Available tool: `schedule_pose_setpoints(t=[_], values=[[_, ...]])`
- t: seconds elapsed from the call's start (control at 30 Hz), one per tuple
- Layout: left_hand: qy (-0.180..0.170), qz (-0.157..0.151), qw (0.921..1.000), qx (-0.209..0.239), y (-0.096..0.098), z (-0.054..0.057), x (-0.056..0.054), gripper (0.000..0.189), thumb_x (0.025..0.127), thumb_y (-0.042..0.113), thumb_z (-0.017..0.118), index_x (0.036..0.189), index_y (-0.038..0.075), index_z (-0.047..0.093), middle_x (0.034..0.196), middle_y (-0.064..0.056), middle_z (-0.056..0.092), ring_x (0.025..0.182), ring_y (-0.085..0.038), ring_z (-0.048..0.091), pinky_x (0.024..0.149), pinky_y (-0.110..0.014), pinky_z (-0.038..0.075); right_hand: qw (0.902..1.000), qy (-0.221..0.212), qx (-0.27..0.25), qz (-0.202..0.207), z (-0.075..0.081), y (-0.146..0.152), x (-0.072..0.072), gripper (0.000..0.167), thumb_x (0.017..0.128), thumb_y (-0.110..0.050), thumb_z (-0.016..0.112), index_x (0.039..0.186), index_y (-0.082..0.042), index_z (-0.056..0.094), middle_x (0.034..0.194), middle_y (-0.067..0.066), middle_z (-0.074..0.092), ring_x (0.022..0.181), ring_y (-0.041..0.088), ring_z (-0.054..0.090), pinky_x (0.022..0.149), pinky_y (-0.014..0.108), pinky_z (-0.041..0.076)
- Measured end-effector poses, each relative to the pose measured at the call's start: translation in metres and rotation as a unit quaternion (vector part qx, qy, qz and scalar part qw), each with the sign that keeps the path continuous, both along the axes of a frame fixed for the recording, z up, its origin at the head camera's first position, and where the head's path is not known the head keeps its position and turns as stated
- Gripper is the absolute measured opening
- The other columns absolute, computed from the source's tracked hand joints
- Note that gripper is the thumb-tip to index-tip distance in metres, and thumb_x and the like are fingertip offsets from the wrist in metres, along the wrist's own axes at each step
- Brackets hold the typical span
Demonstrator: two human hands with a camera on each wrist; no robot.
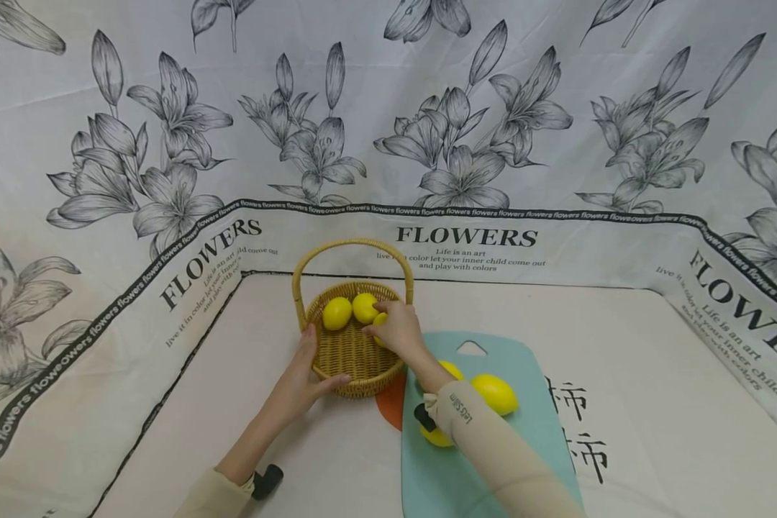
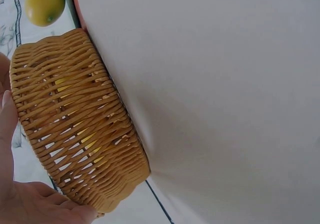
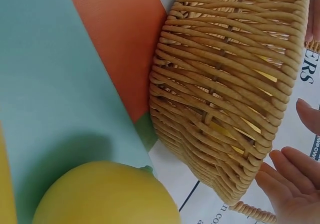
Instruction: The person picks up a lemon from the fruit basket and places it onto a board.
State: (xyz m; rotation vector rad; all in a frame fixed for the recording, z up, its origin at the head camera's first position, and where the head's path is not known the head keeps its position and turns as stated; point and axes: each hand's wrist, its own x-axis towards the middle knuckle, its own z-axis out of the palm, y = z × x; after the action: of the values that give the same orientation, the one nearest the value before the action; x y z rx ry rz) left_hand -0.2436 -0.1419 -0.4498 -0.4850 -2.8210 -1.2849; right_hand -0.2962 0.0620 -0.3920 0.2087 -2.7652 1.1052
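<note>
A woven wicker basket [image 1: 356,360] with an arched handle stands on the table. My left hand [image 1: 301,381] holds its left side, with the thumb along the near rim. Two yellow lemons [image 1: 337,314] lie at the back inside. Over the basket's right side, my right hand [image 1: 398,331] reaches in above a third lemon, which it partly covers. In the right wrist view, the thumb and fingers [image 3: 287,176] stand apart beside the rim, with no lemon visible between them. More lemons [image 1: 495,394] rest on a light-blue cutting board [image 1: 492,475], partly hidden by the right forearm.
The cutting board has a handle hole at its far end and lies right of the basket. An orange printed patch [image 1: 391,403] shows between them on the table cover. Black printed characters [image 1: 585,432] are right of the board. Flower-printed cloth [image 1: 466,237] surrounds the table.
</note>
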Motion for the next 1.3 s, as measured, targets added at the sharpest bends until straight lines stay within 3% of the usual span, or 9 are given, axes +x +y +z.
schedule_pose_setpoints(t=[0.47,1.0,1.3], values=[[0.003,-0.002,1.0,-0.003,0.0009,0.0004,-0.0007,0.117,0.079,0.058,0.069,0.154,0.003,-0.003,0.16,-0.013,-0.005,0.146,-0.029,0.001,0.115,-0.051,0.013,0.9994,-0.034,0.0,-0.002,-0.0035,0.0049,-0.0008,0.055,0.078,-0.015,0.083,0.124,0.005,0.062,0.125,0.018,0.062,0.117,0.033,0.056,0.097,0.041,0.047],[0.006,0.002,1.0,-0.001,-0.0008,-0.0014,-0.0008,0.117,0.08,0.057,0.069,0.154,0.004,-0.004,0.16,-0.013,-0.006,0.146,-0.028,0.0,0.115,-0.05,0.013,0.9976,-0.056,0.038,-0.01,-0.0002,0.0013,-0.0033,0.056,0.077,-0.014,0.083,0.125,0.005,0.061,0.121,0.019,0.064,0.105,0.031,0.062,0.087,0.039,0.052],[0.003,-0.001,1.0,0.003,-0.0006,-0.0015,-0.001,0.118,0.079,0.059,0.068,0.154,0.004,-0.005,0.16,-0.013,-0.006,0.146,-0.028,0.0,0.115,-0.05,0.012,0.9959,-0.066,0.061,-0.011,-0.0003,-0.0002,-0.0048,0.056,0.078,-0.012,0.082,0.127,0.005,0.06,0.122,0.019,0.063,0.105,0.032,0.061,0.088,0.041,0.051]])
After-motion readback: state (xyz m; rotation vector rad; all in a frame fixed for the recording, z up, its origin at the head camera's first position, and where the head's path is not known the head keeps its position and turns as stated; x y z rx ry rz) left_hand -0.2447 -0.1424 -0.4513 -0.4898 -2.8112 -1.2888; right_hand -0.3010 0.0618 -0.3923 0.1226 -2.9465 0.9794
